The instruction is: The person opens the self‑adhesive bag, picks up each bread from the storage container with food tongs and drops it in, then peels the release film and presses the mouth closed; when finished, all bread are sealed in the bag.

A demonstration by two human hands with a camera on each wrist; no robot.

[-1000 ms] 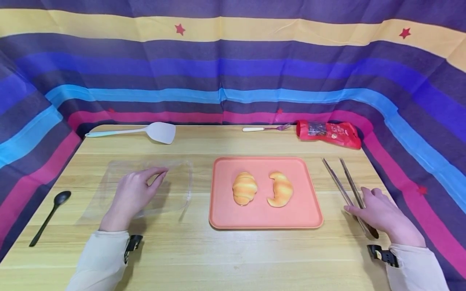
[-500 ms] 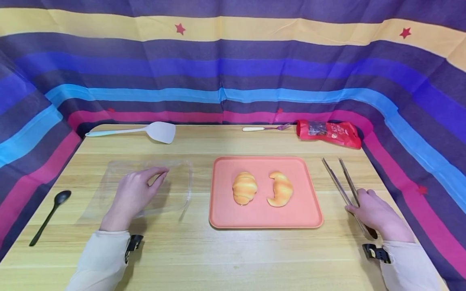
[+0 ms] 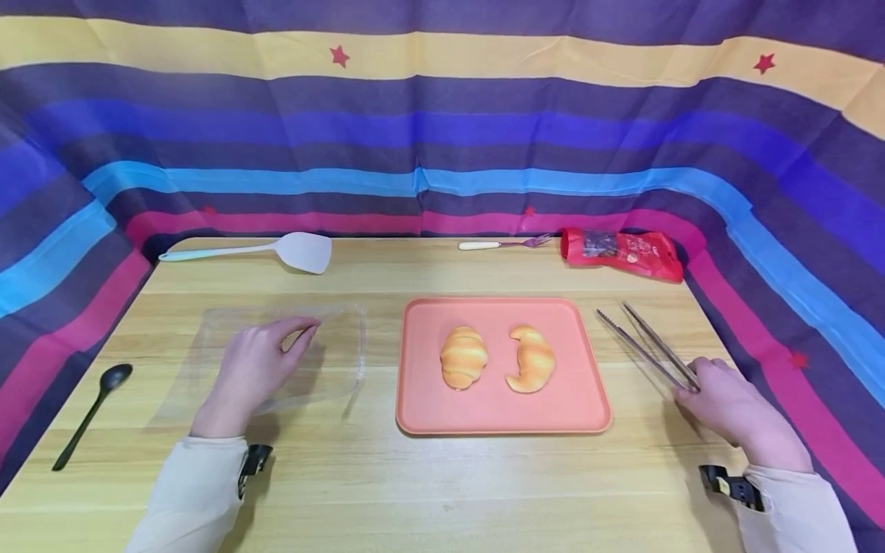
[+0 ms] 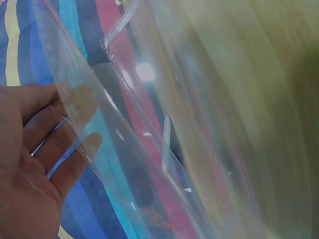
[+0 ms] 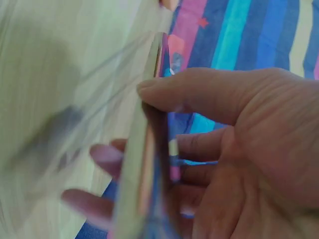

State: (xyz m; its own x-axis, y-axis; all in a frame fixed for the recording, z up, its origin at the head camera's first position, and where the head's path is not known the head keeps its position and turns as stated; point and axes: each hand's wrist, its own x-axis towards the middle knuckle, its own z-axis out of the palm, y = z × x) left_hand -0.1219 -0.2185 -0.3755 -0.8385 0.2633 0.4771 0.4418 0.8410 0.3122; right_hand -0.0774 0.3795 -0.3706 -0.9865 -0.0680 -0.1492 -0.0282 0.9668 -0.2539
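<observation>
Right of the pink tray (image 3: 415, 415), the right hand (image 3: 733, 411) pinches the hinge end of the metal tongs (image 3: 646, 347) between thumb and fingers, tips pointing toward the far edge of the worktop (image 3: 442, 491), seemingly to steer them. Left of the tray, the left hand (image 3: 252, 372) lies flat and relaxed on a clear plastic box (image 3: 346, 338), apparently steadying it. Two croissants (image 3: 465, 358) sit on the tray. Beyond the tray lies a red packet (image 3: 625, 253); its print is too small to read.
</observation>
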